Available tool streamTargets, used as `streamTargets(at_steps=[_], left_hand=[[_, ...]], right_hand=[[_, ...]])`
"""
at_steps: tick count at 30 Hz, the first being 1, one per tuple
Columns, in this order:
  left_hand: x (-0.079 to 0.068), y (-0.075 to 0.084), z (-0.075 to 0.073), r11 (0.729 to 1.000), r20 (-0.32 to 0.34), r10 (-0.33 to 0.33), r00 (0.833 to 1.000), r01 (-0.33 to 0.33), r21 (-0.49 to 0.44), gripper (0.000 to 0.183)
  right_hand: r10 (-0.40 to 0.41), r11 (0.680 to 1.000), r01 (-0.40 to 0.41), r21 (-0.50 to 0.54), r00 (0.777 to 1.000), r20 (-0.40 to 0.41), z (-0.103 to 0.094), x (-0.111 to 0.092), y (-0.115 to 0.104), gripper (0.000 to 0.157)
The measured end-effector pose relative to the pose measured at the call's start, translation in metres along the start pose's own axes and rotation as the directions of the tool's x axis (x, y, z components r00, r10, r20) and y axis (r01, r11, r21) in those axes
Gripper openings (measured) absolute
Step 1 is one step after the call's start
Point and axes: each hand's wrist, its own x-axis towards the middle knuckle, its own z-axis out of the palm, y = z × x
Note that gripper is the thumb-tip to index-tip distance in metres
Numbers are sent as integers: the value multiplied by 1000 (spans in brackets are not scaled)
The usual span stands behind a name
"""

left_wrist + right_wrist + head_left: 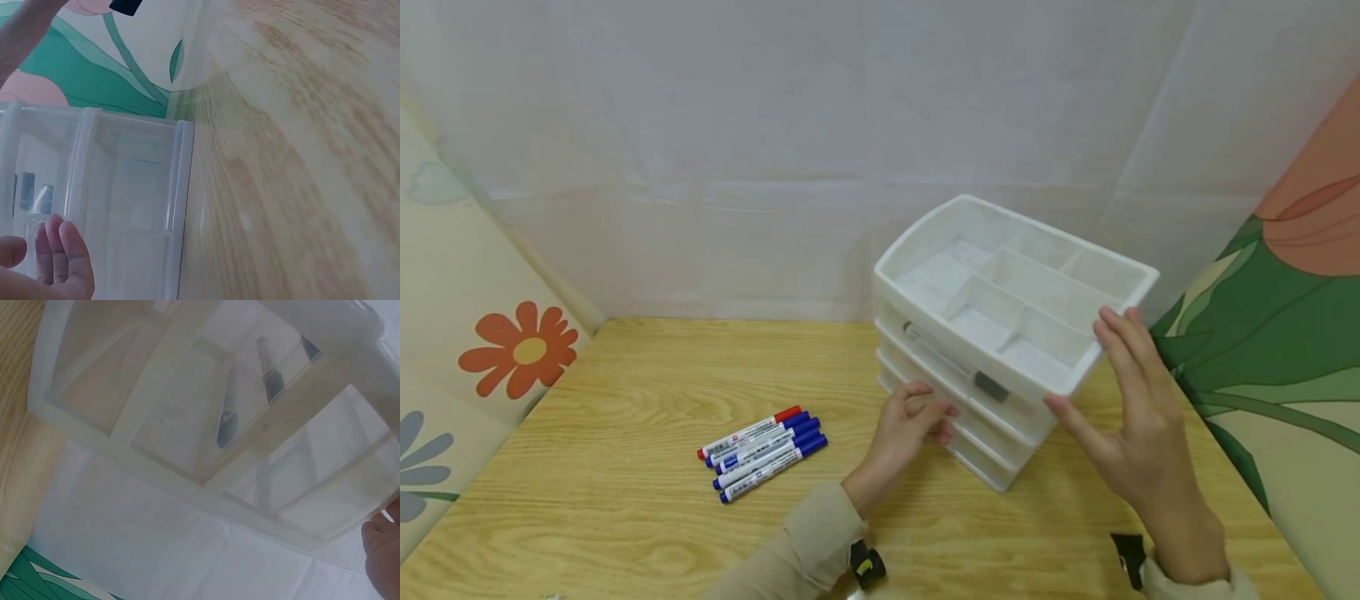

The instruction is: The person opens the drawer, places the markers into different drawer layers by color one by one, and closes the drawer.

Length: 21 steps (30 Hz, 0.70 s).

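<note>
We're working at the drawer unit (958,335), which is sitting on the wooden table (625,467), right of centre, tray side up. Left hand (913,421) is resting at the drawer fronts with bent fingers, beside a clear handle (36,220); we can't tell if it's gripping that or only touching. Right hand (1138,417) is lying spread along the right rim, fingers extended, thumb at the front corner, nothing clasped. A dark-ended marker (990,388) is showing through the front.

Looks like we're handling a drawer while steadying the body. For a clean job we'd be pulling square to the front, from the middle of the handle, with the right hand bracing low and light; pressing hard on the rim could be tipping or twisting the unit.

Edges: the white sheet (737,167) is hanging behind the unit, and the patterned panel (1285,317) is bounding the right side, so we're getting little room there. Bare wood is running in front and left. Loose markers (763,454) are lying left of the left hand, well apart from the unit; we'd be keeping the forearm off them.
</note>
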Motion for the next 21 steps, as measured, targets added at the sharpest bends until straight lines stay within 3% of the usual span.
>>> streamTargets(at_steps=[21], left_hand=[[-15,1,-12,999,6,-18,1000,17,37,31]], right_hand=[[-11,1000,11,-3,1000,-2,0,-1,0,82]])
